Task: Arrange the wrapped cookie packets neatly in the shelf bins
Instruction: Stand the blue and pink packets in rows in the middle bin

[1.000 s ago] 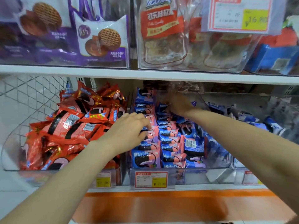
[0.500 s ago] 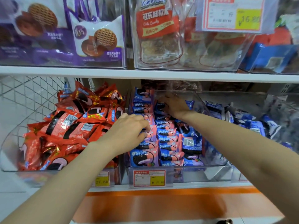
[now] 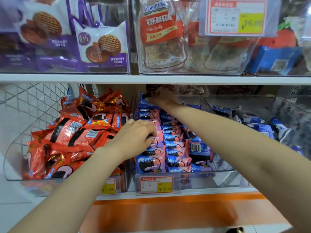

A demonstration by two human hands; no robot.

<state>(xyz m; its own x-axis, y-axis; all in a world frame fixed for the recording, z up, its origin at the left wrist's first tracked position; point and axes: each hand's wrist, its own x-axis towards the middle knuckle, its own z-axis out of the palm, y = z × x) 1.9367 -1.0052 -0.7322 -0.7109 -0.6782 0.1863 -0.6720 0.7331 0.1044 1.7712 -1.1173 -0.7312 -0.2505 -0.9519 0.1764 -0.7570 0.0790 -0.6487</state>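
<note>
In the middle clear bin (image 3: 203, 179), the blue-and-pink cookie packets (image 3: 175, 145) stand in tight rows against its left wall, with open room along the right side and little headroom under the white shelf board (image 3: 151, 79). The left hand (image 3: 134, 137) curls its fingers over the left row's tops midway back, while the right hand (image 3: 162, 98) touches the rearmost packet, too blurred to tell whether it grips. Heaped red packets (image 3: 75, 132) fill the next bin on the left, and a price tag (image 3: 157, 184) hangs in front.
</note>
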